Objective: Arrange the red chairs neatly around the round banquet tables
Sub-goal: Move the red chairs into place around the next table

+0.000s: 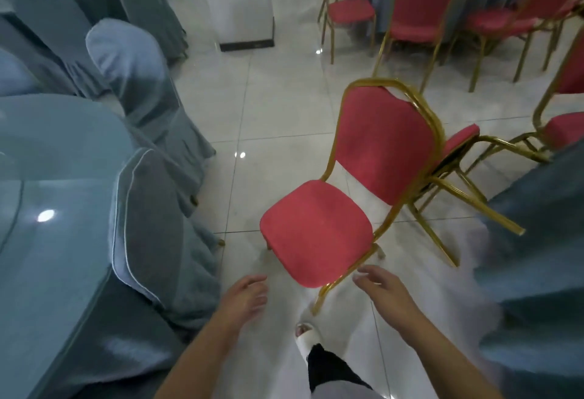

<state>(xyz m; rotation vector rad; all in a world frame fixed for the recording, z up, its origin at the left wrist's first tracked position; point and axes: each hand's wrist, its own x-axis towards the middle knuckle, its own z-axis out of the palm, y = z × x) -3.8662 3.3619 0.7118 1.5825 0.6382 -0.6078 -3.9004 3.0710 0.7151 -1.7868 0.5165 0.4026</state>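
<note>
A red chair [319, 231] stands on the glossy pale tiled floor [268, 107] in the near middle of the scene, its padded seat a rounded, slightly fuzzy cushion and its arched backrest framed in thin gold-coloured metal tubing. It faces the near left, with its back toward the far right. Just behind it a second red chair [458, 158] leans tipped over, gold legs splayed out toward the near right and its seat edge touching or nearly touching the first chair's backrest — which of the two I cannot tell. The left hand [245, 299] hangs just near of the seat's left corner, fingers loosely spread and holding nothing; the right hand [384, 289] hovers by the seat's near right edge, fingers extended and apart, also empty and not plainly touching the frame. Between the forearms a white shoe [305, 335] steps on the tile. To the left, a round table [57, 202] draped in smooth blue-grey cloth is ringed by chairs in matching pleated covers [148, 218]. On the near right hangs another blue-grey tablecloth [537, 240]. Far right, more red chairs [417, 3] stand beside a third draped table — upright and unevenly spaced.
</note>
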